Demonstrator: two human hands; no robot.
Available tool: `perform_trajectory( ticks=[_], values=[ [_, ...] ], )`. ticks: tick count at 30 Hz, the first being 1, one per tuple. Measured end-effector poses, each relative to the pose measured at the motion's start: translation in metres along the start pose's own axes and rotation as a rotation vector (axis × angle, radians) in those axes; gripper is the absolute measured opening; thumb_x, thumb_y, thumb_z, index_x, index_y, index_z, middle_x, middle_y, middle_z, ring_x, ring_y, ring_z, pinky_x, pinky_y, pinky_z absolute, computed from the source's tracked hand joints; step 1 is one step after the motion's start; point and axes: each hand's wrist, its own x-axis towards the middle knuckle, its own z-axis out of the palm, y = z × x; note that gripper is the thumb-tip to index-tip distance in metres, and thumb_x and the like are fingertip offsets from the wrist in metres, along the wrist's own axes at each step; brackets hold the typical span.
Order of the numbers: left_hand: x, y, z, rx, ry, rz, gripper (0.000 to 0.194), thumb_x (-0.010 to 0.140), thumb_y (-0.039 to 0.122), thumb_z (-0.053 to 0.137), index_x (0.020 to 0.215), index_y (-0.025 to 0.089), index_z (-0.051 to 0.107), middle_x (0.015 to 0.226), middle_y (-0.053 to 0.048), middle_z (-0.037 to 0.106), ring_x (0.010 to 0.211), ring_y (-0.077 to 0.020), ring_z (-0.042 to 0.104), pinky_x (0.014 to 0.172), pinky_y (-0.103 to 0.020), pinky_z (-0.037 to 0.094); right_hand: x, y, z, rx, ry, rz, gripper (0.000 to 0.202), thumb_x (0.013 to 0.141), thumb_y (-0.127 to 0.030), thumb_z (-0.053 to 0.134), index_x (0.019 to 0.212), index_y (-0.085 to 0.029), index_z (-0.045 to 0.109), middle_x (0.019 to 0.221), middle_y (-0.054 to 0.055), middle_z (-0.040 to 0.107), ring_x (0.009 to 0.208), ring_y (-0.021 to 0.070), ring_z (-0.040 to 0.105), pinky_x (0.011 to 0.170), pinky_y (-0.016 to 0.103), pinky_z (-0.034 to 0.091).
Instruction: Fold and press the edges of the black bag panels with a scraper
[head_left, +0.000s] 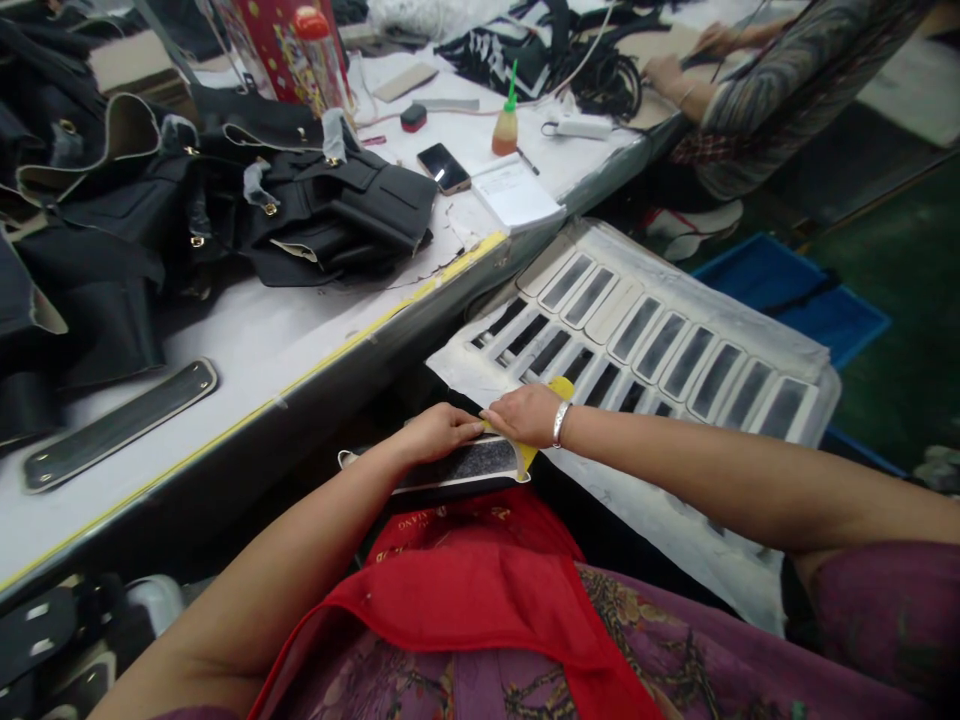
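Observation:
My left hand (439,436) is closed on the far edge of a black leather piece (480,458) with a pale border, held just above my lap. Beside it my right hand (529,412), with a silver bracelet on the wrist, is closed with its fingertips at the same edge. A flat yellow piece (561,387) sticks out from under the right hand on both sides; its full shape is hidden. Close by on the right lies a pale board (480,345) carrying rows of dark strips with pale borders.
A white-topped table (247,350) with a yellow-taped edge runs along the left. On it are black leather bags (315,205), a dark strap piece (120,425), a phone (443,168), a notepad (517,190) and a glue bottle (505,125). A co-worker's arm (772,85) shows far right, above a blue tray (795,295).

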Motion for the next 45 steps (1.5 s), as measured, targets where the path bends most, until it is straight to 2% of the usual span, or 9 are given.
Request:
perform_trajectory(
  ticks=[7, 14, 19, 22, 26, 28, 31, 37, 45],
  values=[
    [-0.022, -0.002, 0.006, 0.409, 0.143, -0.063, 0.045, 0.088, 0.045, 0.028, 0.104, 0.021, 0.061, 0.1, -0.01, 0.066, 0.088, -0.026, 0.06, 0.072, -0.032, 0.041, 0.024, -0.011, -0.008, -0.031, -0.037, -0.145, 0.057, 0.092, -0.046, 0.015, 0.09, -0.018, 0.064, 0.09, 0.01, 0.068, 0.085, 0.0216, 0.062, 0.069, 0.03, 0.038],
    [-0.06, -0.011, 0.007, 0.536, 0.295, -0.002, 0.038, 0.088, 0.04, 0.032, 0.114, 0.018, 0.051, 0.11, -0.01, 0.061, 0.099, -0.0231, 0.056, 0.087, -0.033, 0.039, 0.046, -0.04, -0.013, -0.041, 0.008, -0.199, 0.061, 0.092, -0.05, 0.012, 0.097, -0.017, 0.064, 0.094, 0.011, 0.067, 0.09, 0.0226, 0.061, 0.071, 0.031, 0.04],
    [-0.081, -0.013, 0.011, 0.663, 0.325, -0.014, 0.077, 0.072, 0.056, 0.054, 0.13, 0.01, 0.036, 0.128, -0.018, 0.047, 0.115, -0.0298, 0.046, 0.096, -0.038, 0.034, 0.051, -0.049, -0.025, -0.038, 0.008, -0.185, 0.062, 0.091, -0.052, 0.013, 0.099, -0.019, 0.064, 0.098, 0.009, 0.067, 0.095, 0.0224, 0.06, 0.076, 0.033, 0.041],
    [-0.078, -0.001, 0.023, 0.744, 0.312, -0.026, 0.098, 0.062, 0.062, 0.06, 0.136, 0.006, 0.026, 0.135, -0.022, 0.039, 0.122, -0.0335, 0.039, 0.098, -0.04, 0.03, 0.03, -0.021, -0.032, -0.046, 0.042, -0.025, 0.053, 0.092, -0.047, 0.019, 0.105, -0.019, 0.062, 0.105, 0.011, 0.065, 0.099, 0.0239, 0.058, 0.079, 0.035, 0.041],
    [-0.055, 0.028, 0.048, 0.783, 0.281, 0.016, 0.102, 0.061, 0.065, 0.058, 0.137, 0.007, 0.023, 0.14, -0.022, 0.031, 0.126, -0.0349, 0.031, 0.102, -0.045, 0.021, -0.033, 0.02, -0.019, 0.039, 0.13, 0.375, 0.053, 0.093, -0.044, 0.018, 0.101, -0.016, 0.063, 0.102, 0.014, 0.065, 0.095, 0.0255, 0.059, 0.076, 0.035, 0.042],
    [-0.041, 0.04, 0.061, 0.787, 0.286, 0.026, 0.105, 0.058, 0.067, 0.058, 0.136, 0.005, 0.025, 0.139, -0.023, 0.031, 0.124, -0.0364, 0.032, 0.102, -0.047, 0.02, -0.065, 0.023, -0.003, 0.07, 0.139, 0.455, 0.06, 0.094, -0.043, 0.012, 0.096, -0.014, 0.064, 0.097, 0.015, 0.066, 0.091, 0.024, 0.061, 0.075, 0.033, 0.042],
    [-0.027, 0.048, 0.073, 0.787, 0.33, 0.033, 0.108, 0.055, 0.069, 0.059, 0.134, 0.002, 0.027, 0.134, -0.025, 0.036, 0.119, -0.0374, 0.036, 0.1, -0.047, 0.022, -0.094, 0.005, 0.023, 0.096, 0.163, 0.478, 0.062, 0.095, -0.04, 0.01, 0.095, -0.012, 0.064, 0.092, 0.015, 0.067, 0.089, 0.0206, 0.061, 0.075, 0.029, 0.041],
    [-0.028, 0.03, 0.083, 0.826, 0.469, 0.093, 0.101, 0.06, 0.064, 0.058, 0.134, 0.003, 0.027, 0.137, -0.023, 0.033, 0.122, -0.0349, 0.032, 0.102, -0.044, 0.018, -0.087, -0.037, 0.042, 0.11, 0.189, 0.475, 0.056, 0.095, -0.037, 0.011, 0.098, -0.013, 0.062, 0.095, 0.013, 0.067, 0.088, 0.0203, 0.062, 0.074, 0.03, 0.045],
    [-0.035, 0.021, 0.089, 0.842, 0.593, 0.09, 0.091, 0.067, 0.051, 0.057, 0.136, 0.001, 0.026, 0.124, -0.022, 0.044, 0.111, -0.0339, 0.039, 0.098, -0.043, 0.023, -0.074, -0.044, 0.039, 0.147, 0.146, 0.581, 0.064, 0.094, -0.04, 0.005, 0.096, -0.013, 0.064, 0.09, 0.016, 0.067, 0.084, 0.023, 0.064, 0.072, 0.034, 0.047]
  ],
)
